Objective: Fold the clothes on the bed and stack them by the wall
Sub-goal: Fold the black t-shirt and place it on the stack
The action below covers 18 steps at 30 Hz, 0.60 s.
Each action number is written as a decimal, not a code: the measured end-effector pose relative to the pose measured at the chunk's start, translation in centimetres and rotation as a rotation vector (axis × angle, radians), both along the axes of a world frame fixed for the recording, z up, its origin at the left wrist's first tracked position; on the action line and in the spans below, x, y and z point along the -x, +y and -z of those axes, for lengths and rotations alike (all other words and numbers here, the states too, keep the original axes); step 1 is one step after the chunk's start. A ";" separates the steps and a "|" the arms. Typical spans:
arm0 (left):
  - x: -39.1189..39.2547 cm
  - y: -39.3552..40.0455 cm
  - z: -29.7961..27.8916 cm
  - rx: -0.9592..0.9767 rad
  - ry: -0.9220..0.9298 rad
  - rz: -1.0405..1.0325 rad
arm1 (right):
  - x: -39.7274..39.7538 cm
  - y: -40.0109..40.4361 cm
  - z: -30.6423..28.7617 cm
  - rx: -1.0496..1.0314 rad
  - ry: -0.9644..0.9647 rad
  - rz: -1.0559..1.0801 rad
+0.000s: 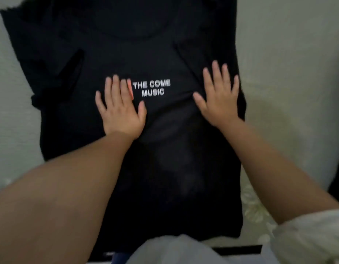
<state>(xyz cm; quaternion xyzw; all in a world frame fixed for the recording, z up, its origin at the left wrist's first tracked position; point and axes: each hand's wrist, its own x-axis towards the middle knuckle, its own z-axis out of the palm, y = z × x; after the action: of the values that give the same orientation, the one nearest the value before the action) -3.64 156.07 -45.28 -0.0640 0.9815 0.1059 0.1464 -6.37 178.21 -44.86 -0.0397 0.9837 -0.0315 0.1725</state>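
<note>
A pale grey-green bedsheet (290, 69) is covering the bed and filling both sides of the view. Near the bed's right front edge, a faint floral print (258, 212) is showing. Dim, soft light is falling evenly across the sheet.

Black T-shirt (164, 159) on pale bed (288, 73)

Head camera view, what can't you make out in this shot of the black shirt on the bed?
- Black shirt: its top runs off the upper edge of the head view, and its hem is hidden by the person's own light clothing.
- Printed text: its left end, by an orange mark, lies under the left hand.
- Right sleeve: not traceable past the right hand; dark fabric, motion blur.
- Wall and any stack: out of frame.
- Bedsheet pattern: blurred.
</note>
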 end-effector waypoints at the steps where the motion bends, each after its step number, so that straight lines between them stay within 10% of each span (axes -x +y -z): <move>1: -0.1 -0.1 0.2 0.005 0.013 0.010 | 0.0 -0.1 0.3 -0.023 0.018 0.004; 9: -0.8 -0.9 -0.2 -0.089 0.136 0.110 | -4.0 -0.5 -1.1 0.061 0.153 0.017; 18: -23.1 -2.7 -3.6 -0.156 0.115 0.755 | -31.3 -0.1 -2.9 0.121 -0.030 -0.394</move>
<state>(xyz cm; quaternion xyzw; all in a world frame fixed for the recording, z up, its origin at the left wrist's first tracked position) 19.44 153.34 -41.64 0.3191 0.9315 0.1223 0.1244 24.94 178.06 -41.96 -0.2413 0.9506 -0.0566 0.1871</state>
